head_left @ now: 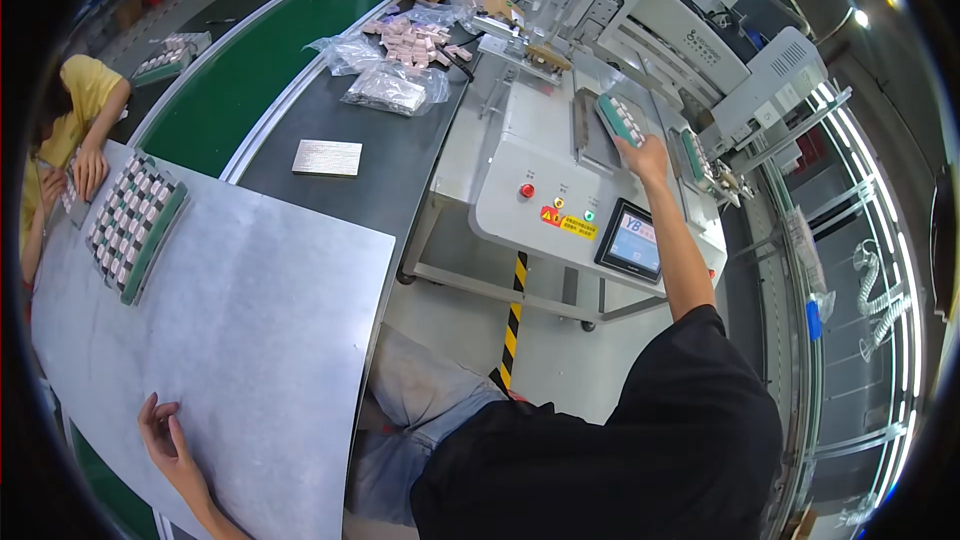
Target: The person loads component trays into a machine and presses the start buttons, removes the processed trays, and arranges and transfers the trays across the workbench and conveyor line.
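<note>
My right hand (646,154) reaches out over the machine bed and grips the near end of a green tray (607,118) holding rows of small pale blocks. A second green tray (694,155) with similar blocks sits to its right on the machine. Low over the bare metal tabletop (270,340), my left hand (168,438) has its fingers loosely curled and apart, with nothing in them. Farther up that tabletop lies a larger green tray (135,225) filled with pale and dark blocks.
A co-worker in a yellow top (92,90) handles a piece at the left. Plastic bags (395,90), pink blocks (410,42) and a flat silver block (327,158) lie on the dark bench. The machine's front carries a red button (527,191) and a touchscreen (632,240).
</note>
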`<move>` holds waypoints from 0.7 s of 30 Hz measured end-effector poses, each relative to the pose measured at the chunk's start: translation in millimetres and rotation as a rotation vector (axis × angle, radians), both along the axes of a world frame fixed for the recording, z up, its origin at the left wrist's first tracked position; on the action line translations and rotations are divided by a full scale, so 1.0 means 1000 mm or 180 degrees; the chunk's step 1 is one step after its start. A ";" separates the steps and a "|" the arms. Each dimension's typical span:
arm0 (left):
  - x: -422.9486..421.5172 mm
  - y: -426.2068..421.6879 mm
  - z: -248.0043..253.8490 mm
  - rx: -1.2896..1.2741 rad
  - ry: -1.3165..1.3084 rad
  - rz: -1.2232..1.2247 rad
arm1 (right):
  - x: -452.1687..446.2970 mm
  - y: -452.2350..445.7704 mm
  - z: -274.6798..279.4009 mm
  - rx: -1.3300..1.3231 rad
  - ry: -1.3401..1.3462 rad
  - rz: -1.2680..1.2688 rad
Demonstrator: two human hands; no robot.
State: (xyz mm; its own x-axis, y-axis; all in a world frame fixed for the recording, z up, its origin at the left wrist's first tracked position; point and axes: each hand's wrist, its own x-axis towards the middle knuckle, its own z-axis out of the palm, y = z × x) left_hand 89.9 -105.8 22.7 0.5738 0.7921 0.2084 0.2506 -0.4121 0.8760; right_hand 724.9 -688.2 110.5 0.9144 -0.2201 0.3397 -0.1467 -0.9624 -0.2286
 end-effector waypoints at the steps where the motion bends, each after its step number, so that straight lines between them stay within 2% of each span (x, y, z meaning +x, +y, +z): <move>1: -0.001 0.000 0.000 0.0005 0.0019 0.0012 | 0.002 0.008 0.000 0.0009 0.0099 -0.0125; 4: 0.000 0.000 0.000 0.0004 0.0022 0.0008 | 0.009 0.024 -0.009 -0.0257 0.0055 -0.0025; 8: 0.000 -0.001 0.001 -0.0020 0.0083 0.0038 | 0.017 0.047 -0.014 -0.0188 -0.0030 0.0184; 10: 0.001 -0.001 0.001 -0.0025 0.0076 0.0094 | 0.010 0.054 -0.003 0.0428 0.0072 0.0634; 13: 0.000 0.000 0.000 -0.0021 0.0079 0.0063 | -0.020 0.049 0.011 0.0827 0.0232 0.0979; 14: 0.001 -0.001 0.001 -0.0028 0.0080 0.0060 | -0.024 0.040 0.007 0.0821 0.0234 0.0975; 16: 0.002 -0.003 0.004 0.0027 0.0171 0.0122 | -0.019 0.008 -0.006 0.0484 0.0287 0.1853; 17: 0.003 -0.002 0.003 0.0018 0.0173 0.0111 | -0.017 0.001 -0.012 0.0477 0.0291 0.1842; 19: 0.002 -0.001 0.002 -0.0006 0.0129 0.0079 | -0.011 -0.011 -0.023 0.1072 0.0230 0.1833; 21: 0.003 -0.001 0.002 0.0017 0.0170 0.0114 | -0.012 -0.012 -0.023 0.1080 0.0219 0.1844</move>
